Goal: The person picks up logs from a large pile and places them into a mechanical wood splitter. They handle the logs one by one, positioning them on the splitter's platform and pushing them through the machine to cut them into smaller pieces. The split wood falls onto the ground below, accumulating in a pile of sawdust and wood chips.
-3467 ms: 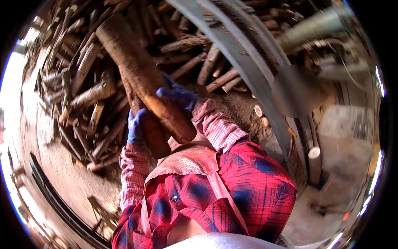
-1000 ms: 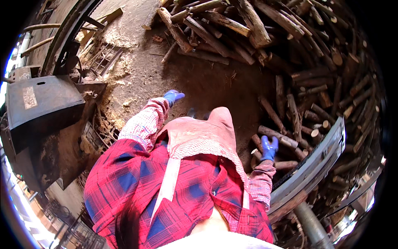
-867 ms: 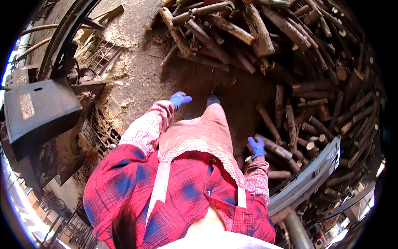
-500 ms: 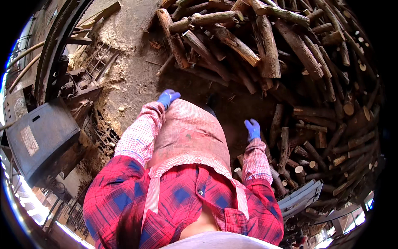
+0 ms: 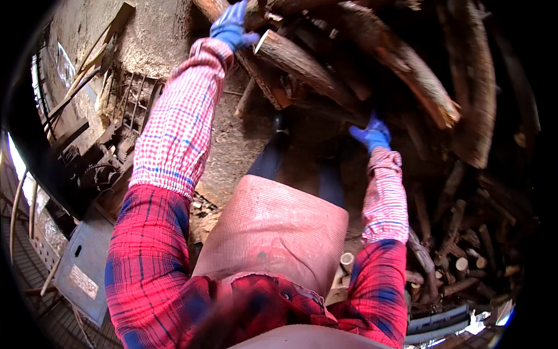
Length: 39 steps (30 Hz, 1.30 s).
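Two blue-gloved hands out over the edge of a log pile, both bare of any load.
Far left, lower: grey metal box (image 5: 87, 270) with a pale label. Left hand (image 5: 231, 28) reaches up to the pile, over a darker log (image 5: 264, 81); fingers loosely spread, thumb pointing right, grip not closed; contact unclear. Thumb tip just beside the cut end of the pale-ended log (image 5: 308, 71), which lies to that hand's right, long axis slanting down rightward toward the other hand. Left hand nearer. Right hand (image 5: 374, 136) below the log's shadowed lower end, thumb and fingers wide, holding nothing visible; touching or apart, cannot tell. Further right, a thick log (image 5: 401, 61) slants likewise.
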Each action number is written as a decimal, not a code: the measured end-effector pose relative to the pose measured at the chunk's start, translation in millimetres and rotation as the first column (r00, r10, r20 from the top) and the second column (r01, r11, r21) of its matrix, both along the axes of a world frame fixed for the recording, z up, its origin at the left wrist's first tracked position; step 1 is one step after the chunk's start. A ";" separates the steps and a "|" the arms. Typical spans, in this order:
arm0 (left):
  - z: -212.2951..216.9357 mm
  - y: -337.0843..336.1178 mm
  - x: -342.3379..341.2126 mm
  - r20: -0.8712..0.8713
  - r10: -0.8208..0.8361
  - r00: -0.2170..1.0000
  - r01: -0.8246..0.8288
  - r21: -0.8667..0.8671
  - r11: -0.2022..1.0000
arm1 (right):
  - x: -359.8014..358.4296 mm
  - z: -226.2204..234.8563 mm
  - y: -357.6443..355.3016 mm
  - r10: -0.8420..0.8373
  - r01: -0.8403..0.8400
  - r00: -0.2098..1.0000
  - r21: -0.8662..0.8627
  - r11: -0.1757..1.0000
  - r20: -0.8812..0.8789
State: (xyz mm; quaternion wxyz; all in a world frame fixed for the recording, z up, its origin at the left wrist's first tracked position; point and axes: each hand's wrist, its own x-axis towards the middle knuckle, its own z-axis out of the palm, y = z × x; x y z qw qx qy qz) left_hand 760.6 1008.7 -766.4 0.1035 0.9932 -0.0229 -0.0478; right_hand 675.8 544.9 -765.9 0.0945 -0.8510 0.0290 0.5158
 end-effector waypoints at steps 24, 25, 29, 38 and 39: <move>269.0 -187.9 -158.8 -0.781 -0.260 0.568 -0.823 -0.531 -0.203 | -170.6 328.7 -113.5 -0.615 0.936 0.317 0.342 0.082 -0.722; 277.8 -210.4 -177.6 -0.753 -0.241 0.612 -0.781 -0.529 -0.333 | -175.5 332.9 -115.6 -0.644 0.932 0.281 0.361 0.008 -0.711; 324.5 -251.8 -258.2 -0.607 -0.455 0.652 -0.752 -0.442 -0.488 | -207.5 378.5 -129.9 -0.701 0.866 0.314 0.496 -0.065 -0.640; 447.4 -370.6 -468.8 -0.469 -0.564 0.679 -0.607 -0.792 -0.072 | -413.7 398.6 -138.7 -0.659 0.584 0.096 0.578 -0.570 -0.746; 421.8 -374.5 -486.3 -0.636 -0.441 0.633 -0.758 -0.624 -0.188 | -425.2 401.0 -149.2 -0.446 0.598 0.075 0.398 -0.696 -0.892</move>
